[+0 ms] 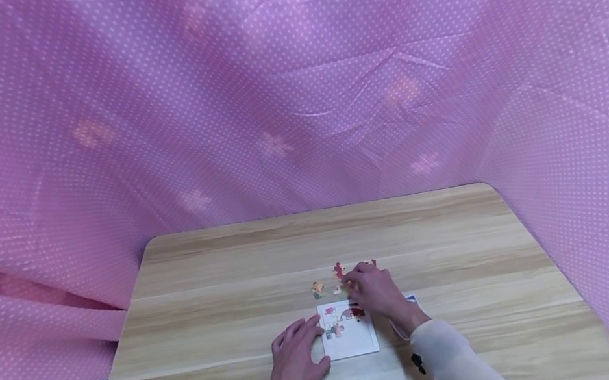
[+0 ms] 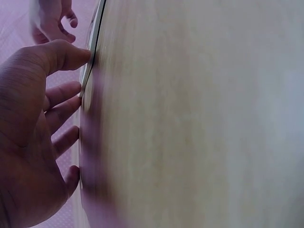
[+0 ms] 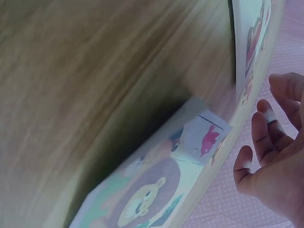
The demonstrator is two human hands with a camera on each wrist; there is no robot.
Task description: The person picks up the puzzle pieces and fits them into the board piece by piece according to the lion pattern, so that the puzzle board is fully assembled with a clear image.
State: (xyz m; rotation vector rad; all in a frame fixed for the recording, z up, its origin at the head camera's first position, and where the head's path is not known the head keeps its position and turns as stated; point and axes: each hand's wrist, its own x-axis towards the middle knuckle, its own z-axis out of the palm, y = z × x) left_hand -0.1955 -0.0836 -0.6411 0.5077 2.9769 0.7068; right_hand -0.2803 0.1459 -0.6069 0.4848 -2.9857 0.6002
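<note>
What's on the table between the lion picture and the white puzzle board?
Nothing, just bare wooden table. The right wrist view shows that stretch between the lion picture and the white puzzle board.

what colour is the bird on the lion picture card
Pink printed bird, clearest in the right wrist view.

lion card (image 3: 147,202) was cut off below in right wrist view, puzzle pieces (image 1: 317,290) were too small to read, tabletop (image 2: 190,118) in left wrist view looked blurred

Loose pieces (image 1: 317,290) behind puzzle board (image 1: 354,343)
</note>
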